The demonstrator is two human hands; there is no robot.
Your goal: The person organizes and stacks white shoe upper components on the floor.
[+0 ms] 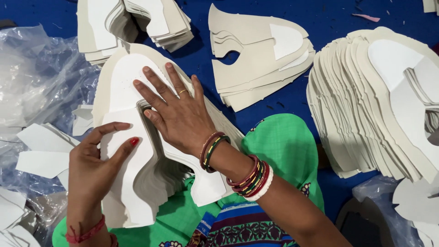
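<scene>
1. Right hand point(176, 114) flat and spread on the stack of off-white, curved-cut sheet pieces point(137, 151) lying across the lap, fingers released and pressing down, gripping nothing.
2. Left hand point(93, 167) at the stack's near-left edge, thumb and forefinger pinching the top white piece point(121, 137), remaining fingers loosely curled behind it.
3. Lap stack resting on green patterned cloth point(283, 146), fanned at its lower edge, layers showing and not squared up.
4. Progress, as a judgement: well underway. Big fanned pile of similar off-white pieces point(366, 105) at right, smaller pile point(256, 59) top centre, another pile point(132, 23) top left, all lying on the blue surface point(320, 23). Which piles finished and which waiting: cannot tell.
5. Loose white offcuts point(41, 151) and crumpled clear plastic sheeting point(41, 77) crowding the left side, just beside the left hand.
6. Open room: a strip of blue surface between lap stack and right pile, narrow; more bare blue up top. Left edge tight against plastic; right pile's edge near the forearm.
</scene>
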